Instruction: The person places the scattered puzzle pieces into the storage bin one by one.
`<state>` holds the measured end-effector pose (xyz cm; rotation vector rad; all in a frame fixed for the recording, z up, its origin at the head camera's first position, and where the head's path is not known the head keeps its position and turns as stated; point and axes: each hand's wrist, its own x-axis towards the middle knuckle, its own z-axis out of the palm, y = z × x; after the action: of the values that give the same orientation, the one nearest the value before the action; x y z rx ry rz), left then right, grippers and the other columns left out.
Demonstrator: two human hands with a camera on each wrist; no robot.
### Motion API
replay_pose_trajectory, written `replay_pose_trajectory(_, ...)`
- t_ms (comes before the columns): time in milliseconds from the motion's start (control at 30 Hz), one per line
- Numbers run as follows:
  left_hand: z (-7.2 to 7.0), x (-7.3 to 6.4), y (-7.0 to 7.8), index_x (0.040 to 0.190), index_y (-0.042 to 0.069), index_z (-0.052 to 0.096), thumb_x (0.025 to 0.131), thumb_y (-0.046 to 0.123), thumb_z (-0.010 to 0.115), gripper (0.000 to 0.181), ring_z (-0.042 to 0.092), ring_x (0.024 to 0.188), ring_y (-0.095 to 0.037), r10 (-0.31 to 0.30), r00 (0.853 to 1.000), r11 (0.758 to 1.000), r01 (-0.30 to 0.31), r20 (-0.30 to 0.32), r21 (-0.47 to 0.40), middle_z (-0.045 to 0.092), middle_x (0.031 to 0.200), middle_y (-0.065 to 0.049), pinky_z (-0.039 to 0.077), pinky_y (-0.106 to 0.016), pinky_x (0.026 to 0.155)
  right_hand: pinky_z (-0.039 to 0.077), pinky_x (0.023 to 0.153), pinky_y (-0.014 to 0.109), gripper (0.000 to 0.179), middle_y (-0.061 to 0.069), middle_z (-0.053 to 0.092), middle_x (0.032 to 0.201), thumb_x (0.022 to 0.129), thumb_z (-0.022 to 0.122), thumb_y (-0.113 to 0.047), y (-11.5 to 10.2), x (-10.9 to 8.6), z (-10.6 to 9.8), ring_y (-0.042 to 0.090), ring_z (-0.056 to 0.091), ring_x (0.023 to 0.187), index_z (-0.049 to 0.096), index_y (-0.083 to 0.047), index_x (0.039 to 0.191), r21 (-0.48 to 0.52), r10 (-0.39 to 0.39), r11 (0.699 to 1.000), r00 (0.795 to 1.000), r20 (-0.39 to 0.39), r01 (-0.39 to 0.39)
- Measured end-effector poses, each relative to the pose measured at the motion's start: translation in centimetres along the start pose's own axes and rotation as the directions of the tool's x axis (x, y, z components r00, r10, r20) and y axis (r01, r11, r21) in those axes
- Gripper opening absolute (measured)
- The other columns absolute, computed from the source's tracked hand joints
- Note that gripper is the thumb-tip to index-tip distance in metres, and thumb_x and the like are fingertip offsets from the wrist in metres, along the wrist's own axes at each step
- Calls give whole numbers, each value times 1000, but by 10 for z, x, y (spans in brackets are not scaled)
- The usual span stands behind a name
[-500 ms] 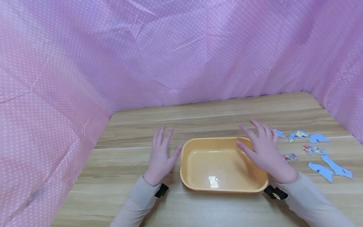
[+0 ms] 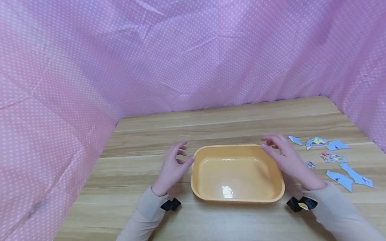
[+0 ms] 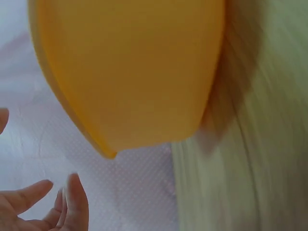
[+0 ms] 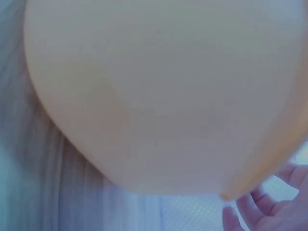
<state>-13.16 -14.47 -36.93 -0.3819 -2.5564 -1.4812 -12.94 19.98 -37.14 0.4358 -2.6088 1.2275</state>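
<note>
Surrounding the bench beyond both hands, a pink dotted cloth [image 2: 181, 50] hangs in folds, probably as a plain screen. The wooden bench [image 2: 147, 134] runs beneath the hands, giving everything a level base. Between the hands lies the orange tray [image 2: 247, 180], upright and flat on its bottom, so it seems to need no support. Its long sides run from one hand towards the other, leaving each hand beside a short end.

The left hand [image 2: 172, 165] grips nothing: its fingers bend loosely, and the left wrist view shows the visible fingers apart from the tray. The right hand [image 2: 291, 162] is likewise relaxed, fingers loosely bent at the tray's far corner; whether they touch the rim cannot be told. This matched placing would suit a balanced hold.

Beyond the right hand, to its right, printed pieces [image 2: 340, 180] lie spread out, likely to keep each picture visible. The smallest, a roundish piece [image 2: 311, 165], sits nearest that wrist.
</note>
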Motion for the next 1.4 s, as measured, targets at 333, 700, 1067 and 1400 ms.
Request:
replay_pose_trajectory(333, 6, 5, -7, 131, 3, 51, 84, 9, 70, 51, 56, 83, -15, -205, 969, 965, 223, 140, -135, 54, 102, -15, 44, -19, 61, 46, 76, 12, 35, 13, 57, 111, 102, 41, -17, 19, -5, -21, -10, 52, 88, 48, 6, 127, 129, 126, 981, 981, 146, -146)
replay_pose_trajectory(700, 15, 5, -18, 130, 5, 54, 82, 9, 72, 51, 56, 78, -13, -249, 951, 955, 272, 183, -120, 57, 97, -10, 47, -21, 66, 49, 62, 22, 41, 20, 55, 119, 100, 45, -24, 44, -12, -49, -14, 46, 88, 45, 2, 132, 0, 217, 975, 943, 254, -224)
replay_pose_trajectory(1067, 15, 4, -23, 133, 5, 51, 86, 7, 67, 50, 56, 71, -11, -282, 916, 916, 345, 284, -204, 56, 96, -12, 49, -20, 59, 50, 66, 20, 37, -29, 52, 104, 83, 71, -10, 74, -15, -72, -13, 49, 88, 58, 1, 117, -124, 24, 992, 958, 287, 13)
replay_pose_trajectory(1400, 17, 3, -28, 136, 8, 47, 89, 11, 66, 51, 55, 70, -12, -305, 899, 891, 386, 315, -239, 54, 100, -12, 49, -20, 58, 50, 64, 22, 55, -7, 61, 98, 60, 88, -18, 98, -18, -77, -9, 49, 88, 63, -6, 107, -262, -153, 936, 940, 306, 238)
